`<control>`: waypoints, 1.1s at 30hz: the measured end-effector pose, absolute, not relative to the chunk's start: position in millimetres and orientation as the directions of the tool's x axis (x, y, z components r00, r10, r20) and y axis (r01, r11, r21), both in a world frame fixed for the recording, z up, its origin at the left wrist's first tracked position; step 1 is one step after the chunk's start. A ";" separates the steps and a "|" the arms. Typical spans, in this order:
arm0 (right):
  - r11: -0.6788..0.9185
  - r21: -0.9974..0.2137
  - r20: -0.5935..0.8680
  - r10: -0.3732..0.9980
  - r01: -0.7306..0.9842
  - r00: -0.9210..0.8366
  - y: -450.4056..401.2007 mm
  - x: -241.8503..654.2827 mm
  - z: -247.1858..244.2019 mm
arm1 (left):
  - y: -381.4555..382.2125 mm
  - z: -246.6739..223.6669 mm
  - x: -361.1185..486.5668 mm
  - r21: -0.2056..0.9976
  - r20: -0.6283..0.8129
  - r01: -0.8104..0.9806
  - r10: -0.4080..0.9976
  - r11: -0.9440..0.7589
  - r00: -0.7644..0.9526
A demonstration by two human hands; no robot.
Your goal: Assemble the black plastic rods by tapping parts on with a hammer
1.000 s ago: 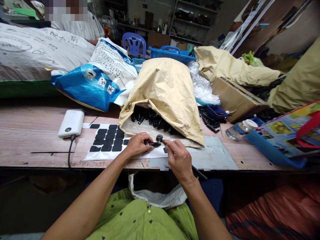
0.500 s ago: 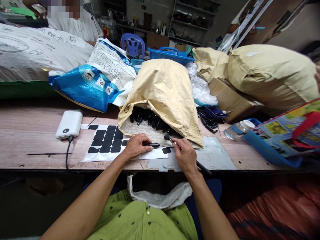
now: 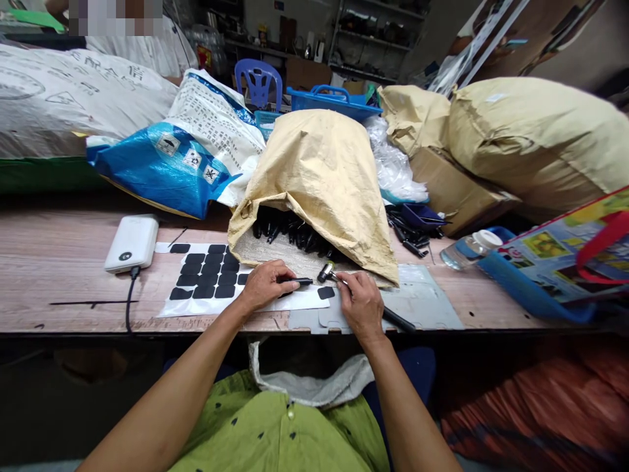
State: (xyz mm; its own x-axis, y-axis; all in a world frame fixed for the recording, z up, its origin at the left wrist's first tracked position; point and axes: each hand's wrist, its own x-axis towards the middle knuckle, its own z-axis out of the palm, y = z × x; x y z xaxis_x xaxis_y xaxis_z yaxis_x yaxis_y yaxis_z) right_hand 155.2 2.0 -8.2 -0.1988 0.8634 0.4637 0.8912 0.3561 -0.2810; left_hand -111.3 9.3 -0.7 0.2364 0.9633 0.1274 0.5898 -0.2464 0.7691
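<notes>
My left hand (image 3: 266,285) is closed on a slim black piece (image 3: 301,281) that points right, over the white sheet. My right hand (image 3: 362,301) grips a small hammer (image 3: 326,272) by its shaft; its head is just right of the black piece's tip, and its black handle sticks out beyond my palm. Left of my hands, a white sheet (image 3: 170,305) carries rows of black patches (image 3: 207,280). One black patch (image 3: 325,292) lies between my hands. Behind them, an open tan sack (image 3: 319,157) shows many black pieces (image 3: 289,231) in its mouth.
A white power bank (image 3: 132,244) with a cable lies left. A blue-and-white bag (image 3: 162,160) stands behind it. To the right are loose black pieces (image 3: 410,239), a bottle (image 3: 470,249), a cardboard box (image 3: 455,187) and a blue basket (image 3: 535,288). A person in white is at the back left.
The hammer's head has turned and shows more fully beside the black piece. My hands have barely moved. The whole view has shifted slightly.
</notes>
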 end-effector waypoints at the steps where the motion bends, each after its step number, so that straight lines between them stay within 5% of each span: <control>1: 0.353 -0.282 0.464 0.864 0.892 -0.196 2.0 155.0 -8.1 | 9.3 -0.5 -111.4 0.770 0.128 0.588 0.963 -0.248 0.237; 23: 0.345 -0.276 0.458 0.868 0.897 -0.193 1.3 154.2 -8.2 | -15.8 26.0 -98.9 0.771 0.109 0.568 0.938 -0.288 0.329; 28: 0.343 -0.277 0.455 0.870 0.898 -0.192 1.0 154.3 -7.3 | -74.7 42.4 -66.3 0.749 -0.160 0.575 0.754 -0.328 0.638; 33: 0.344 -0.290 0.459 0.869 0.893 -0.185 0.9 154.3 -7.2 | -112.0 -4.0 -45.5 0.435 -0.427 0.868 0.793 -0.240 0.433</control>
